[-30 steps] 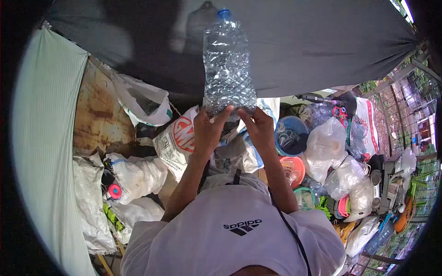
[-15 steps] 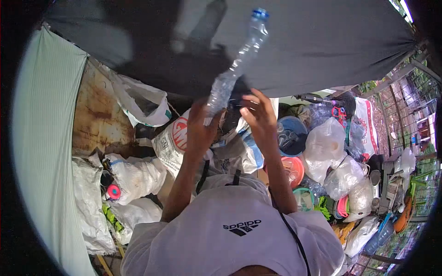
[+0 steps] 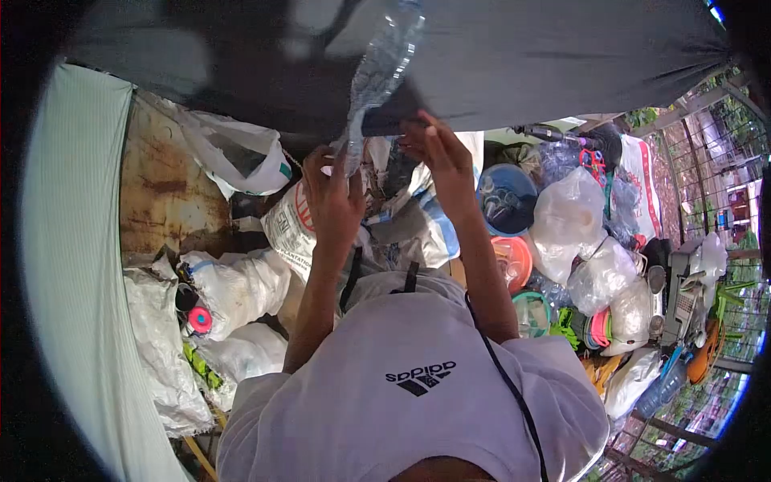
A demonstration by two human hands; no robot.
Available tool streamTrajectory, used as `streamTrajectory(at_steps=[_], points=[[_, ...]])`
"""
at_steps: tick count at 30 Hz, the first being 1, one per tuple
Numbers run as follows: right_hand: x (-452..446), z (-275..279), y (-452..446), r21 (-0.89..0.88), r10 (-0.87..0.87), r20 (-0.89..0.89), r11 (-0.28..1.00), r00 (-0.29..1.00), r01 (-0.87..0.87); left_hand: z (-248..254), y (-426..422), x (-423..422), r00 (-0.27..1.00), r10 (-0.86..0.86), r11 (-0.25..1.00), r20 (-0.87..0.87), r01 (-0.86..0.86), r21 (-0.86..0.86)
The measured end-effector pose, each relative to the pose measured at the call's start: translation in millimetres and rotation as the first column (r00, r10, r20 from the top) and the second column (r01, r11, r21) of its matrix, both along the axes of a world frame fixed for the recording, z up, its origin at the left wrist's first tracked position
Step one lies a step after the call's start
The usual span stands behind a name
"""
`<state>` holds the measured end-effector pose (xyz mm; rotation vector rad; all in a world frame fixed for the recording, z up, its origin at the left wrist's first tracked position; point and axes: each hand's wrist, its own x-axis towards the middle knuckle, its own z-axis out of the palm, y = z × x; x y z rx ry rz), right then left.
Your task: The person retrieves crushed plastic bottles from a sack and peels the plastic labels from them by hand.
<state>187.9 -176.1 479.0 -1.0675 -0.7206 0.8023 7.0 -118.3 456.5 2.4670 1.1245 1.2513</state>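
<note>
A clear, crumpled plastic bottle [image 3: 384,68] rises above my left hand [image 3: 336,201], which is closed around its lower end. The top of the bottle reaches the upper edge of the view. My right hand [image 3: 443,161] is beside the bottle's lower half, its fingers bent round a dark slim object [image 3: 382,122] that extends left toward the plastic. What this dark object is, I cannot make out. Below and between my hands lies a white and blue sack [image 3: 438,229].
A printed white sack [image 3: 289,229] sits left of my left arm. To the right are a blue bucket [image 3: 506,197], an orange tub [image 3: 514,261], a green tub [image 3: 532,313] and stuffed clear bags [image 3: 569,209]. A dark cloth [image 3: 514,64] hangs ahead; a pale curtain [image 3: 72,265] hangs left.
The bottle has shifted up and left in the view, and its blue-ringed neck is now cut off. Both hands have moved up slightly, and my right hand has gone a little left.
</note>
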Motion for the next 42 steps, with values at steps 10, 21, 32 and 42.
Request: streamTrajectory(at_steps=[10,21,32,42], points=[[1,-11,4,-0.117,-0.062,0.273,0.988,0.96,0.098,-9,-47,11,0.932,-0.298,0.917,-0.207,0.219,-0.334],[7,-54,-26,-0.232,0.095,0.598,0.971,0.796,0.059,7,2,-5,0.864,-0.15,0.555,0.48,0.475,-0.683],[-27,31,-27,-0.145,0.113,0.086,0.984,0.99,-0.1,66,10,1,0.712,0.02,0.291,0.702,0.668,-0.685],[-27,14,-29,-0.095,0.036,-0.037,0.995,0.999,-0.039,55,10,-4,0.645,-0.035,0.22,0.763,0.75,-0.624]])
